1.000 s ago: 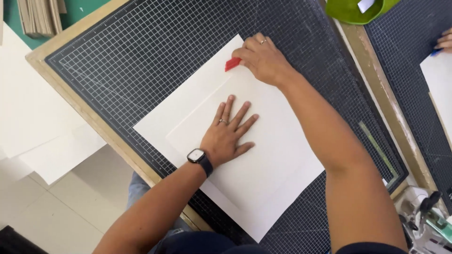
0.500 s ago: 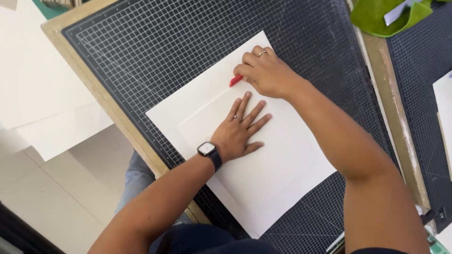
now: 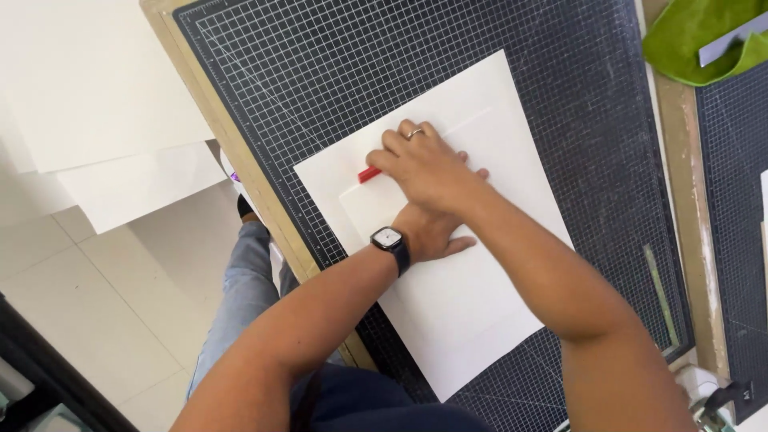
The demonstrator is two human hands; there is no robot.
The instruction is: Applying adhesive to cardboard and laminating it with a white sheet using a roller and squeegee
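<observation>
I am pressing my left hand (image 3: 428,232) flat on the smaller white sheet (image 3: 464,288), fingers spread wide and pointing toward the far right, holding nothing (my right forearm is crossing over it, so most of the fingers are hidden); a watch (image 3: 390,238) with a dark strap is sitting on that wrist. My right hand (image 3: 420,164) is closing around a small red tool (image 3: 369,174), and only its red tip is showing at the left of my knuckles, so I cannot tell what kind of tool it is; the tip is touching the far left corner of the smaller sheet. A ring (image 3: 414,134) is showing on 1 finger of that hand. The smaller sheet is lying on a larger white sheet (image 3: 480,96), and both are resting tilted on the dark gridded cutting mat (image 3: 320,72); the mat is lying on a wooden board (image 3: 240,176). Loose white sheets (image 3: 96,104) are lying off to the far left, well apart from my hands; a green cloth (image 3: 688,40) is sitting at the far right corner.
</observation>
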